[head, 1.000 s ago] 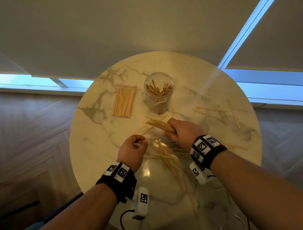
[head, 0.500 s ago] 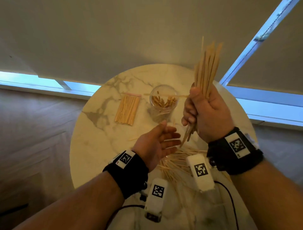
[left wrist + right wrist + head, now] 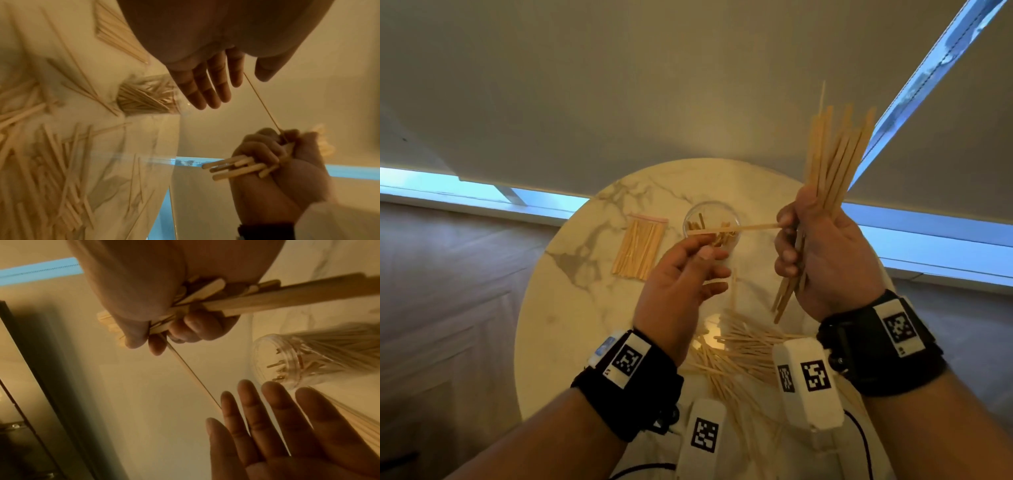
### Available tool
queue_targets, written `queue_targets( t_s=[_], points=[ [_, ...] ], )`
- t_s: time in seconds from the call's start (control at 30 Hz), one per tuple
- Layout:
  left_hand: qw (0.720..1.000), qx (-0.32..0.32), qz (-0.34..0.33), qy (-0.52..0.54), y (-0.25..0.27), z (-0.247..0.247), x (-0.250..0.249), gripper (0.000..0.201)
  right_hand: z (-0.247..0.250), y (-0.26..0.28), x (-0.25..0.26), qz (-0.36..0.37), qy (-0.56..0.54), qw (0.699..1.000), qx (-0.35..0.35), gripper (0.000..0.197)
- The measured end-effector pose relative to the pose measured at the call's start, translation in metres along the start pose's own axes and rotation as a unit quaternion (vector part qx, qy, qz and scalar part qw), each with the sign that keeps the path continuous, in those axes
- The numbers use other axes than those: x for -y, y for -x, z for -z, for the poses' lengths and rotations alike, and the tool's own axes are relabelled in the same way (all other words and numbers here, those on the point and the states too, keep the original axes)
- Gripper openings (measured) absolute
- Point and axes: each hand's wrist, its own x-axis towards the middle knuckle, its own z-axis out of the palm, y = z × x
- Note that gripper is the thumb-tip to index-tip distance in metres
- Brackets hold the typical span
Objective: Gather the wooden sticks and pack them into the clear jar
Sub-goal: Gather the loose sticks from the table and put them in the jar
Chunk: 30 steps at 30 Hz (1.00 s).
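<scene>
Round marble table [image 3: 571, 308], rim near on the left; both hands raised above it, open air between them. Right hand [image 3: 825, 260] fist-curled round an upright bundle of sticks [image 3: 832, 161] — flat, pale, ends fanned. One thin stick [image 3: 739, 229] juts sideways to the left hand [image 3: 681, 287], fingers straight, slack; whether it is pinched cannot be told. Clear jar [image 3: 711, 222] stands mid-table, part-filled — loose sticks [image 3: 739, 346] heaped below the wrists, a bagged pack [image 3: 638, 248] left of the jar

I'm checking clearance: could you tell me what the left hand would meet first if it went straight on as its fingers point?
Probably the jar, just beyond the left hand; depth is unclear.
</scene>
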Motion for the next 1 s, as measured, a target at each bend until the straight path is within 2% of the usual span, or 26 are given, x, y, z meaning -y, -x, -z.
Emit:
queue_targets(
  t_s=[0.1, 0.2, 0.27, 0.4, 0.47, 0.6, 0.67, 0.73, 0.83, 0.93, 1.0],
  points=[
    [0.998, -0.025, -0.045, -0.034, 0.0, -0.009, -0.003, 0.013, 0.006, 0.0, 0.007, -0.007, -0.013, 1.0, 0.009, 0.036],
    [0.998, -0.057, 0.004, 0.021, -0.003, -0.011, -0.004, 0.012, 0.009, 0.001, 0.012, 0.001, -0.002, 1.0, -0.004, 0.042],
    [0.998, -0.046, 0.017, 0.024, -0.003, -0.011, -0.001, 0.008, 0.009, 0.001, 0.014, 0.012, -0.011, 1.0, -0.024, 0.043],
    [0.999, 0.011, 0.015, -0.05, 0.01, -0.019, 0.009, 0.008, 0.008, -0.001, 0.016, 0.006, -0.086, 0.996, -0.035, 0.045],
    [0.997, 0.028, 0.05, -0.047, 0.013, -0.026, 0.015, 0.009, 0.008, -0.002, 0.015, 0.0, -0.123, 0.992, -0.037, 0.046],
    [0.99, -0.01, 0.136, 0.019, 0.01, -0.028, 0.027, 0.022, 0.011, -0.003, 0.006, 0.022, -0.153, 0.988, -0.022, 0.045],
    [0.979, -0.002, 0.188, 0.083, 0.011, -0.026, 0.028, 0.03, 0.009, 0.0, 0.002, 0.055, -0.177, 0.983, -0.004, 0.043],
    [0.954, 0.032, 0.251, 0.16, 0.016, -0.025, 0.027, 0.046, 0.003, 0.005, 0.003, 0.091, -0.191, 0.977, 0.031, 0.04],
    [0.923, 0.075, 0.285, 0.246, 0.022, -0.03, 0.022, 0.063, -0.007, 0.011, 0.002, 0.119, -0.16, 0.974, 0.112, 0.028],
    [0.92, 0.091, 0.264, 0.277, 0.021, -0.04, 0.013, 0.057, -0.011, 0.013, -0.004, 0.132, -0.097, 0.969, 0.187, 0.028],
    [0.924, 0.096, 0.245, 0.276, 0.019, -0.046, 0.009, 0.044, -0.011, 0.015, -0.005, 0.137, -0.064, 0.966, 0.212, 0.032]
  ],
)
